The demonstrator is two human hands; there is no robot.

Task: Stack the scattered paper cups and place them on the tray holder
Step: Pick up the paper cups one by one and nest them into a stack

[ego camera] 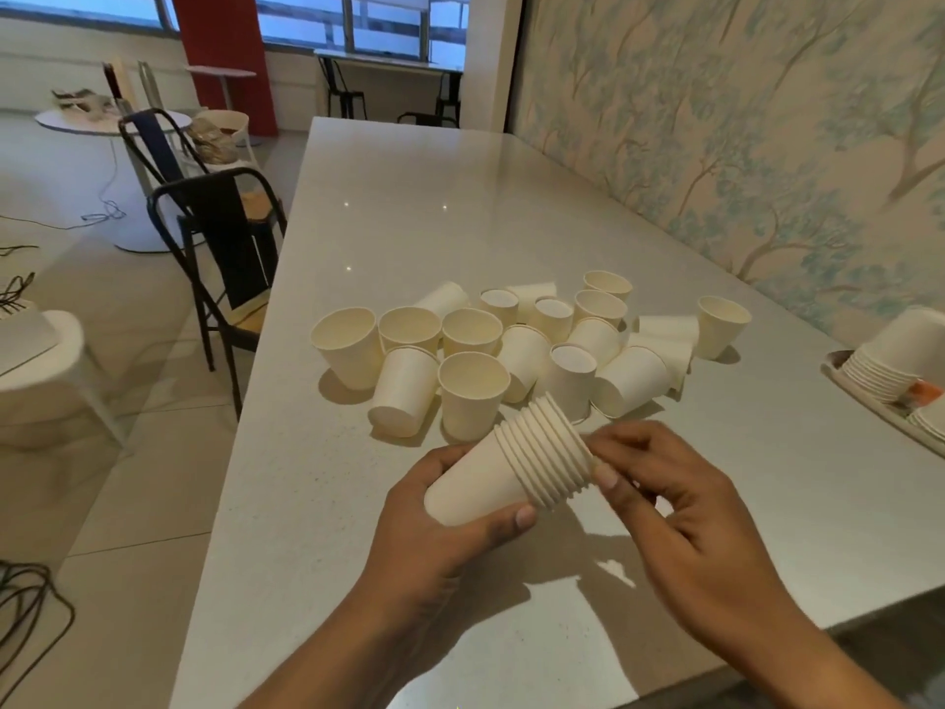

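My left hand (440,545) grips a stack of several nested white paper cups (491,478), held on its side with the rims pointing up and right. My right hand (659,498) touches the stack's rim end with thumb and fingertips. Behind the stack, several loose paper cups (521,345) lie scattered on the white table (409,222), some upright, some upside down, some on their sides. One upright cup (721,324) stands apart at the right. The tray holder (869,401) sits at the table's right edge with a stack of cups (890,360) lying on it.
A wallpapered wall runs along the table's right side. Black metal chairs (220,237) stand at the table's left edge. Further left are a white round table (107,120), a white seat and cables on the floor.
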